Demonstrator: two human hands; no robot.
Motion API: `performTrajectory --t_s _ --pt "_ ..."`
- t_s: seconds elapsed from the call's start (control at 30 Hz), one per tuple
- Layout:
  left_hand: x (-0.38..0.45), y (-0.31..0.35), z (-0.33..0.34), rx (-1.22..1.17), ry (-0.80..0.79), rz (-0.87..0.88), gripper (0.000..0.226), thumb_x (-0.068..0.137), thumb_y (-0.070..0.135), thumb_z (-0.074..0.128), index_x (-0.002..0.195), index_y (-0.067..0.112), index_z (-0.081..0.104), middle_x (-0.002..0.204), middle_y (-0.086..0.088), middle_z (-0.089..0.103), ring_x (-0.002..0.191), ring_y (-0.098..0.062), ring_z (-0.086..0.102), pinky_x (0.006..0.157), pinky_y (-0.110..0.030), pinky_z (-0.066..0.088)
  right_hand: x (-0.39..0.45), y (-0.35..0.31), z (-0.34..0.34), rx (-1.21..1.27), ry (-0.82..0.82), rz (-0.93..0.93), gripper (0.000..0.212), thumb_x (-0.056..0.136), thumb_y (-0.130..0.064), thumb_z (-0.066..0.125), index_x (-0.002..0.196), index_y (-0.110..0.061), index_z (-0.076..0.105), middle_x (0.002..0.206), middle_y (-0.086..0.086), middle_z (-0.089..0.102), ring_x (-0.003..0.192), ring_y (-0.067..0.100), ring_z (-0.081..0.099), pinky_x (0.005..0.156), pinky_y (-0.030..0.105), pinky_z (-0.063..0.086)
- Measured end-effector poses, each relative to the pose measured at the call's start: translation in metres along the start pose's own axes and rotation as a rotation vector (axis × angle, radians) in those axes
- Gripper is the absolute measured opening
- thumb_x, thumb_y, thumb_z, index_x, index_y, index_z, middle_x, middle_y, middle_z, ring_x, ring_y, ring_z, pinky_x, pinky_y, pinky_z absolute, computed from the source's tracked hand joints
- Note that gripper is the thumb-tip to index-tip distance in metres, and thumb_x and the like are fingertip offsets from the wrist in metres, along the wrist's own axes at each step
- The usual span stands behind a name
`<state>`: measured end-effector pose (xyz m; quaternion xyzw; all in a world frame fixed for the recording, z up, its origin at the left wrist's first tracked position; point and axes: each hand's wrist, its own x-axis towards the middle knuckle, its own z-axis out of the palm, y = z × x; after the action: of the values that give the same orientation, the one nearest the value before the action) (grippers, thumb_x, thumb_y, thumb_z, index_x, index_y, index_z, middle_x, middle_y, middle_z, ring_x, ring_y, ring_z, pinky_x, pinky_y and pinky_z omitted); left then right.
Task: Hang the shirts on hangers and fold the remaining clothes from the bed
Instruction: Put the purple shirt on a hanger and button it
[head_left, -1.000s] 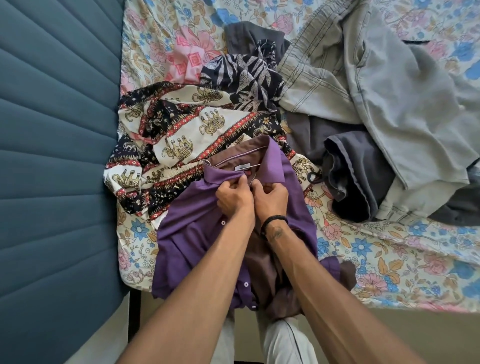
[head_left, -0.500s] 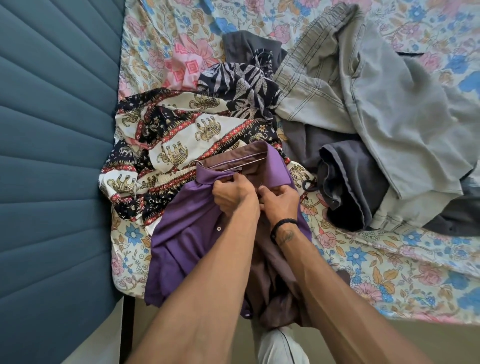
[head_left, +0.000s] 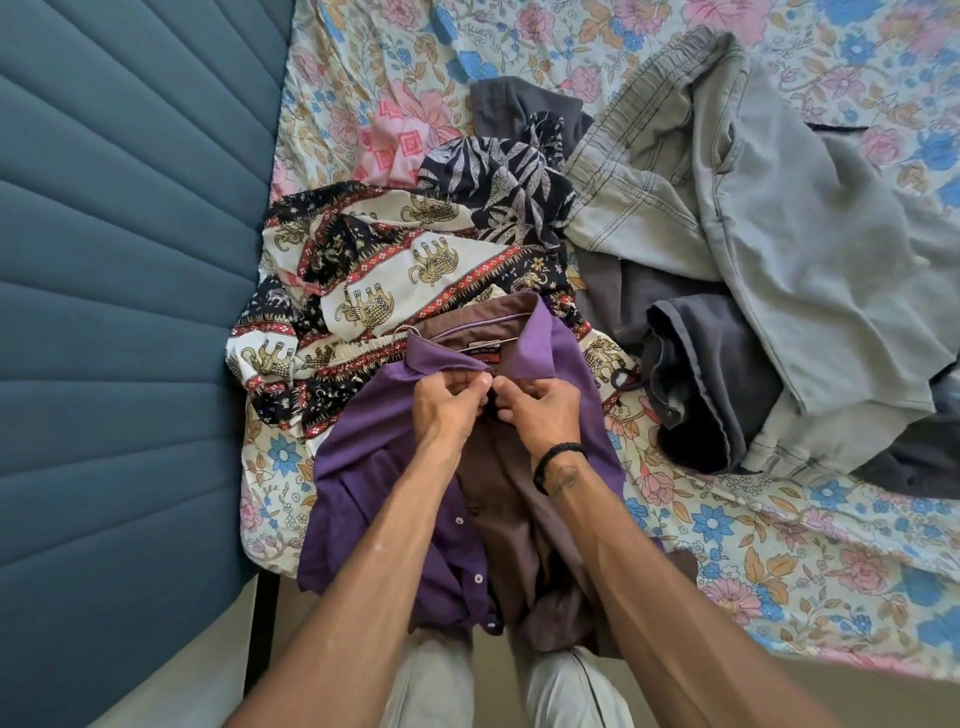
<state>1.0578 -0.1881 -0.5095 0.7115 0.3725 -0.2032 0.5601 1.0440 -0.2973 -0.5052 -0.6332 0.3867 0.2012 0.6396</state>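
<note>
Both hands, left hand (head_left: 451, 400) and right hand (head_left: 537, 402), pinch the purple shirt (head_left: 363, 483) at its collar, mid-frame, apparently buttoning it on its hanger (head_left: 402, 332); next, 1 button through.

Two hands are seen, the left hand (head_left: 451, 402) and the right hand (head_left: 540, 402), and one black wristband (head_left: 557, 458) is worn on the right wrist. One purple shirt (head_left: 363, 499) is counted, with one collar label (head_left: 483, 355) and three small buttons shown down its front edge. One wire hanger hook (head_left: 402, 330) is visible at the collar. One elephant-print garment (head_left: 395, 291), one dark leaf-print garment (head_left: 498, 192), one pink patterned garment (head_left: 400, 140) and one pair of light grey trousers (head_left: 779, 208) are counted. At least two dark grey garments (head_left: 717, 374) are seen; their exact number cannot be told. One floral bedsheet (head_left: 779, 530) and one blue padded headboard (head_left: 119, 312) are present.
</note>
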Motion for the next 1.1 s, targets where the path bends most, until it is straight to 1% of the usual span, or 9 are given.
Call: performTrajectory --t_s 0.1,0.2,0.33,0.43,0.57,0.67,0.8,0.93,1.1 --pt "0.002 0.0 0.002 0.019 -0.013 -0.02 0.003 0.089 0.015 0.076 0.086 0.016 0.075 0.075 -0.002 0.074 0.062 -0.01 0.067 0.078 -0.038 0.06 -0.001 -0.001 0.001 -0.037 -0.004 -0.006 0.014 0.09 -0.017 0.079 0.077 -0.02 0.079 0.078 0.004 0.079 0.08 0.024 0.078 0.077 0.039 0.064" --pt "0.012 -0.014 0.002 0.084 0.011 -0.024 0.035 0.073 0.047 0.074 0.089 0.017 0.077 0.083 -0.003 0.077 0.072 -0.017 0.07 0.077 -0.038 0.061 0.003 0.001 0.005 -0.127 0.024 -0.02 0.014 0.087 -0.026 0.08 0.075 -0.019 0.08 0.074 -0.002 0.078 0.076 0.017 0.078 0.078 0.045 0.065" --pt "0.007 -0.003 -0.004 0.001 -0.056 -0.09 0.009 0.094 0.019 0.071 0.09 0.012 0.074 0.068 0.005 0.067 0.051 0.001 0.057 0.064 -0.027 0.054 0.004 -0.002 0.007 -0.151 -0.002 -0.018 0.015 0.088 -0.022 0.079 0.074 -0.018 0.079 0.073 0.0 0.078 0.076 0.02 0.077 0.078 0.047 0.065" --pt "0.015 -0.007 -0.009 -0.031 -0.144 -0.148 0.015 0.099 0.013 0.066 0.085 0.017 0.071 0.069 0.006 0.064 0.053 -0.001 0.052 0.064 -0.024 0.051 0.007 -0.003 0.007 -0.112 -0.033 0.001 0.017 0.09 -0.015 0.078 0.073 -0.017 0.076 0.076 0.007 0.078 0.076 0.022 0.077 0.08 0.048 0.064" --pt "0.025 -0.003 -0.013 0.008 -0.163 -0.167 0.014 0.098 0.015 0.067 0.085 0.018 0.067 0.076 0.001 0.063 0.059 -0.006 0.05 0.06 -0.021 0.051 0.008 -0.001 0.005 -0.03 -0.096 0.012 0.021 0.094 0.001 0.068 0.079 -0.013 0.073 0.074 0.005 0.074 0.069 0.015 0.069 0.072 0.032 0.062" --pt "0.027 0.0 -0.012 0.022 -0.18 -0.126 0.005 0.097 0.011 0.068 0.095 0.006 0.07 0.075 -0.002 0.065 0.053 0.0 0.058 0.055 -0.015 0.054 0.008 0.001 0.001 0.117 -0.137 0.071 0.018 0.096 0.007 0.063 0.088 -0.006 0.073 0.079 0.007 0.074 0.066 0.012 0.069 0.066 0.023 0.061" --pt "0.021 -0.004 -0.015 0.046 -0.181 0.016 0.016 0.096 0.005 0.068 0.11 -0.003 0.071 0.079 -0.002 0.07 0.059 -0.001 0.064 0.062 -0.016 0.057 0.012 -0.001 0.003 0.184 -0.099 0.118 0.013 0.092 0.006 0.069 0.088 -0.006 0.073 0.077 0.008 0.073 0.068 0.016 0.068 0.064 0.025 0.061" --pt "0.012 -0.005 -0.024 -0.041 -0.2 0.077 0.019 0.086 0.012 0.082 0.103 0.01 0.075 0.093 -0.005 0.077 0.079 -0.01 0.072 0.08 -0.025 0.06 0.014 -0.007 0.008 0.168 -0.09 0.118 0.006 0.09 -0.003 0.075 0.095 -0.006 0.075 0.087 0.011 0.076 0.078 0.018 0.072 0.066 0.027 0.061" --pt "0.013 -0.002 -0.021 -0.057 -0.17 0.109 0.013 0.082 0.016 0.085 0.091 0.019 0.077 0.088 -0.001 0.079 0.079 -0.009 0.073 0.084 -0.03 0.061 0.011 -0.006 0.005 0.184 -0.084 0.088 0.014 0.09 -0.006 0.078 0.103 -0.003 0.076 0.088 0.01 0.077 0.078 0.015 0.073 0.068 0.028 0.06"
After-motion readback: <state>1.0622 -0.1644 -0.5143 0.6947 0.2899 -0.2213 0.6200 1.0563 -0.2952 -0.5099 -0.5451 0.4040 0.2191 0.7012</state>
